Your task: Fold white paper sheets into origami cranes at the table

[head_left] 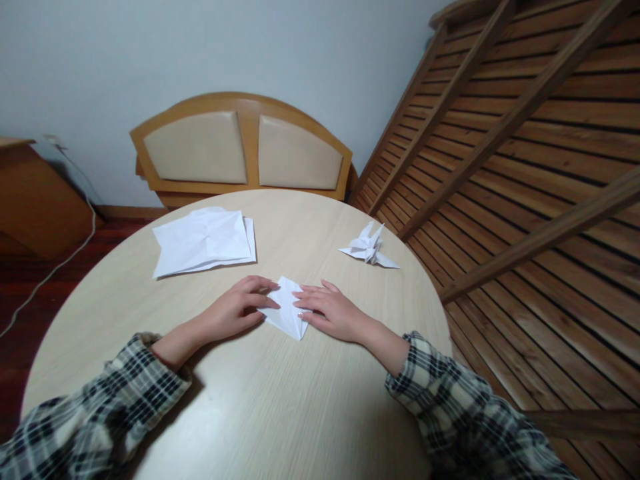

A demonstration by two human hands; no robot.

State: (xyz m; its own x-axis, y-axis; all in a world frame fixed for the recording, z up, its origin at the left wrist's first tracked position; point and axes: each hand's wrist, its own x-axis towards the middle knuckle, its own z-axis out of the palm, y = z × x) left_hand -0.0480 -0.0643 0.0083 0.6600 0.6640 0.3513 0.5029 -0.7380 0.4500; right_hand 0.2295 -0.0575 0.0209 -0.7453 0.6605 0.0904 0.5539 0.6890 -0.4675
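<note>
A small folded sheet of white paper (286, 308) lies flat on the table in front of me, roughly diamond-shaped with crease lines. My left hand (241, 308) rests at its left edge, fingers spread and fingertips on the paper. From the other side, my right hand (334, 311) lies with outstretched fingers over the paper's right edge. Both hands press from above rather than grasp. Beyond the right hand sits a folded white paper crane (369, 248), with pointed tips sticking out; it may be more than one.
A stack of creased white paper sheets (205, 241) lies at the back left of the round wooden table (260, 413). A padded headboard (245, 107) stands behind the table against the wall. Wooden slats (530, 200) lean close along the right side. A white cable (75, 250) hangs at far left.
</note>
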